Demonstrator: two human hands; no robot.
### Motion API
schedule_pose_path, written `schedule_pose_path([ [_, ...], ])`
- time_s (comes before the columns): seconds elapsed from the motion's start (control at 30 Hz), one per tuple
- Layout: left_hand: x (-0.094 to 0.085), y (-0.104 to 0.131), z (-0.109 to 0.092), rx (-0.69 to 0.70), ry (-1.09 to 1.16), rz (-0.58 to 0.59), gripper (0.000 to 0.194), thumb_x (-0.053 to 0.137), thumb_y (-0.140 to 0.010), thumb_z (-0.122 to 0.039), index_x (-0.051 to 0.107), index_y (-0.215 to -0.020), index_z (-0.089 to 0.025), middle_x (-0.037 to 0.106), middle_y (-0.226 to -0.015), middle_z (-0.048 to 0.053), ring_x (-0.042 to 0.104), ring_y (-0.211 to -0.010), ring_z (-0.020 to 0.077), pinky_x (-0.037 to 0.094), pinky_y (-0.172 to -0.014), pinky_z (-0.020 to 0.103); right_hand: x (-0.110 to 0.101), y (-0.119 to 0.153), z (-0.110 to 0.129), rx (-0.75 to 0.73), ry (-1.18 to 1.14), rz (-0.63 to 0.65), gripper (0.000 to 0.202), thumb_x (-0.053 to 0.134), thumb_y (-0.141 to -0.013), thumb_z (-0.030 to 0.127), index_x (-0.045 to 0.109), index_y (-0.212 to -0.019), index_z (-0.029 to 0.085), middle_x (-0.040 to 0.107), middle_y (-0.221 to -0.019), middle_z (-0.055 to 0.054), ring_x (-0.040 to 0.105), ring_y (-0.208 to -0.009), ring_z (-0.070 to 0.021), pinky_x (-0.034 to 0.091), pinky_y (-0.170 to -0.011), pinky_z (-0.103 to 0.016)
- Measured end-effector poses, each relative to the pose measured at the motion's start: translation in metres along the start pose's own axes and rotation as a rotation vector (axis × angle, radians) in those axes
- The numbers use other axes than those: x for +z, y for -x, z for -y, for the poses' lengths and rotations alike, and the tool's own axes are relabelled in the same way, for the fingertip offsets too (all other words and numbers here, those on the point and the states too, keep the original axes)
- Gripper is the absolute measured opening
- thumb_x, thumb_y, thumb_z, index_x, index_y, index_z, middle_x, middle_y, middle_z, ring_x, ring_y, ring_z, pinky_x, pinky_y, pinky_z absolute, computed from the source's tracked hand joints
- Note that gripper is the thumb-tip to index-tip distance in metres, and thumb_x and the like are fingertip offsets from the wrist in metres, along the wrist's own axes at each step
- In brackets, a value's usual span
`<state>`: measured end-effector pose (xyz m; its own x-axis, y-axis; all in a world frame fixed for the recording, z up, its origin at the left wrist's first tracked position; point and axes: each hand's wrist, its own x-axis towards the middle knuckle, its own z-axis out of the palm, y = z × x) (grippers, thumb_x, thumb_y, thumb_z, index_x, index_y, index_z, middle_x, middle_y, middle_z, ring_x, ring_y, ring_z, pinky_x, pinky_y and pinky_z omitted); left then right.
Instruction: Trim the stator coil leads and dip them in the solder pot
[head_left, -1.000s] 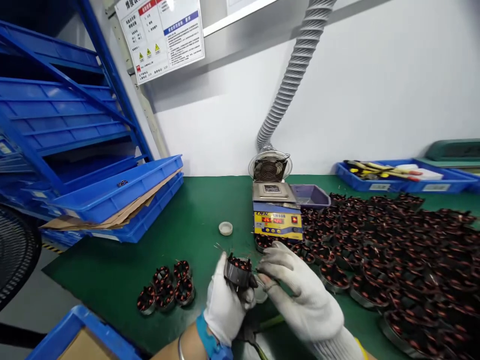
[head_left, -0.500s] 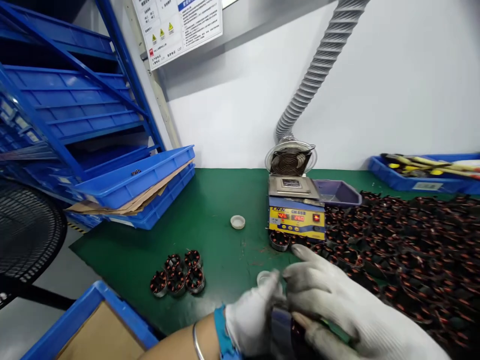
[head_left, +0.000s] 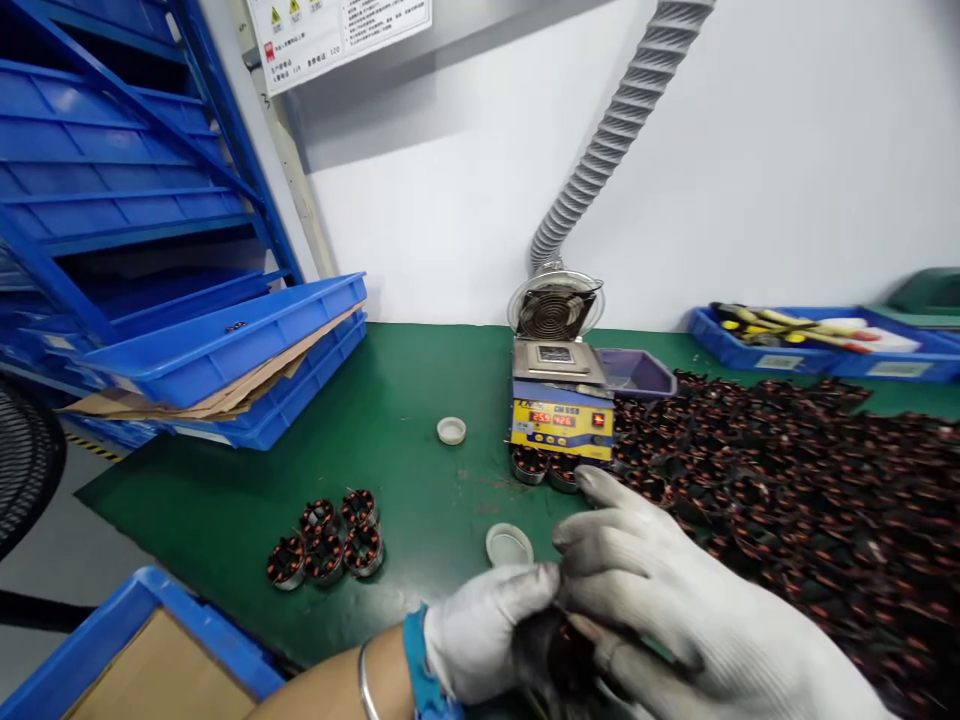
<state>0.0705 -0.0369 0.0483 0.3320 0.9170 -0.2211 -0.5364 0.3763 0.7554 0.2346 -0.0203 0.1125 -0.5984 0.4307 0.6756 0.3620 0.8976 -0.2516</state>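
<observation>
Green tabletop (head_left: 409, 380) is spreading across the view, with a blue rack (head_left: 150, 180) of trays rising at its left. Copper-wound rings (head_left: 780, 480) are crowding the right side in a dense mass. Stacked blue trays (head_left: 247, 350) are sitting on the left rear corner, brown sheets poking out between them. Ribbed grey hose (head_left: 615, 130) is slanting down the wall to a round metal hood behind the yellow-and-blue unit (head_left: 562, 430), which is showing red digits. A blue tool tray (head_left: 780, 358) is holding yellow-handled tools near the wall on the right, and a purple tray (head_left: 637, 375) is resting just beside the unit.

The right hand (head_left: 667, 590), white-gloved with darkened fingers, is curving over a dark part (head_left: 551, 650) at the bottom, thumb against it; whether it is gripping, you cannot tell. The left hand (head_left: 487, 625), gloved with a blue band at the wrist, is grasping that part from the left; the part is blurring, so its details are not clear. Five wound rings (head_left: 324, 556) are standing grouped at the left. A larger shallow dish (head_left: 510, 547) is lying just beyond the left hand, and a smaller white dish (head_left: 451, 431) is lying farther back
</observation>
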Motion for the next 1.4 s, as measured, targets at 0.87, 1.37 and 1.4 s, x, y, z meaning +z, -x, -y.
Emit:
schedule_pose_path([
  [0.87, -0.019, -0.005, -0.034, 0.708, -1.043, -0.108, 0.065, 0.079, -0.066, -0.019, 0.065, -0.13, -0.023, 0.051, -0.147, 0.014, 0.046, -0.136, 0.0344, 0.038, -0.113, 0.045, 0.053, 0.021, -0.021, 0.298, -0.018, -0.231, 0.058, 0.048, -0.075, 0.009, 0.045, -0.131, 0.025, 0.064, -0.121, -0.009, 0.066, -0.112, -0.0212, 0.057, -0.093, -0.031],
  [1.37, -0.006, 0.001, -0.062, 0.209, -0.734, -0.138, 0.024, 0.068, -0.069, -0.031, 0.062, -0.087, -0.016, 0.064, -0.075, 0.001, 0.055, -0.063, 0.014, 0.042, -0.056, 0.023, 0.033, 0.019, -0.037, 0.211, 0.165, -0.139, 0.062, 0.046, -0.06, 0.004, 0.049, -0.119, 0.025, 0.065, -0.11, -0.007, 0.069, -0.096, -0.0204, 0.06, -0.074, -0.029],
  [1.4, -0.004, -0.001, -0.056, 0.152, -0.734, -0.102, 0.021, 0.069, -0.071, -0.032, 0.061, -0.08, -0.016, 0.062, -0.072, 0.001, 0.054, -0.063, 0.0135, 0.041, -0.056, 0.022, 0.033, 0.018, -0.037, 0.188, 0.18, -0.149, 0.06, 0.047, -0.062, 0.004, 0.049, -0.118, 0.025, 0.066, -0.109, -0.008, 0.069, -0.095, -0.0209, 0.06, -0.075, -0.03],
])
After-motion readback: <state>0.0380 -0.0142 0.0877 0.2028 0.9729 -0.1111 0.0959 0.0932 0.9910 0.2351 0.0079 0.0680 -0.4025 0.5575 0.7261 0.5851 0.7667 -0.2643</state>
